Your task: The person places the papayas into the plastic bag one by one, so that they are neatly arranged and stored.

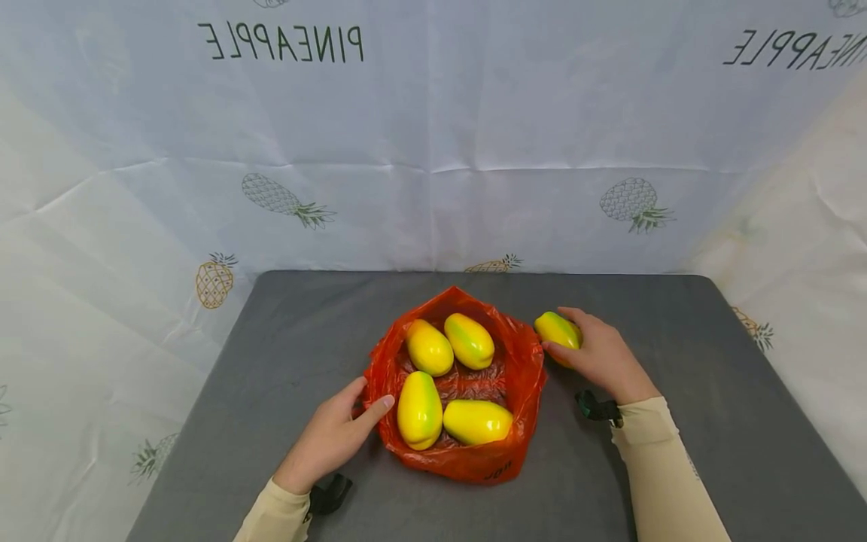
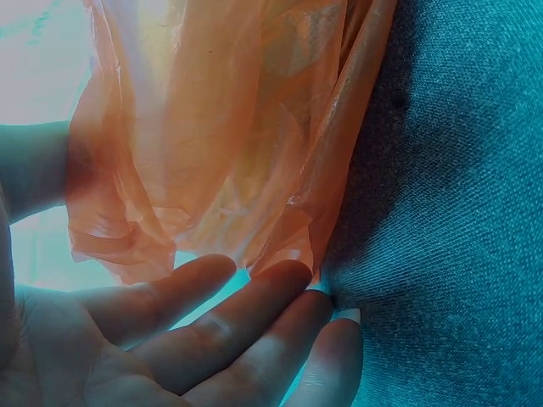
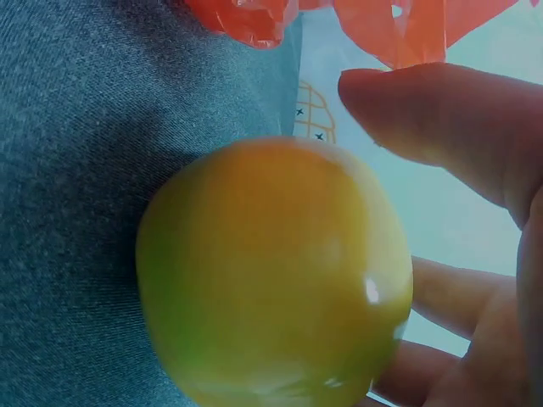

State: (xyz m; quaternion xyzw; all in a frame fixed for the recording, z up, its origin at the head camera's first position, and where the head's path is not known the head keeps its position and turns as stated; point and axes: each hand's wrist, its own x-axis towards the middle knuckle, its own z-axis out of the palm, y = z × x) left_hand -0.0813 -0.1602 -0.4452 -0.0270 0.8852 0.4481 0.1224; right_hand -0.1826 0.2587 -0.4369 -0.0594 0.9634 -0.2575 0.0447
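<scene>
A red plastic bag (image 1: 467,465) stands with its mouth wide open on the table, and several glossy yellow-green papayas (image 1: 420,410) lie inside it. My left hand (image 1: 332,433) holds the bag's left rim, thumb over the inner side and fingers outside; in the left wrist view the fingers (image 2: 246,314) meet the thin plastic. Right of the bag, one more papaya (image 1: 557,330) rests on the table. Around it is my right hand (image 1: 603,354). The right wrist view shows the thumb (image 3: 441,110) apart from this papaya (image 3: 271,271), with the other fingers behind it, partly hidden.
The dark grey table (image 1: 305,316) ends at a white cloth (image 1: 433,120) printed with pineapples, which hangs along the back and sides. Black straps (image 1: 596,406) circle both wrists over beige sleeves.
</scene>
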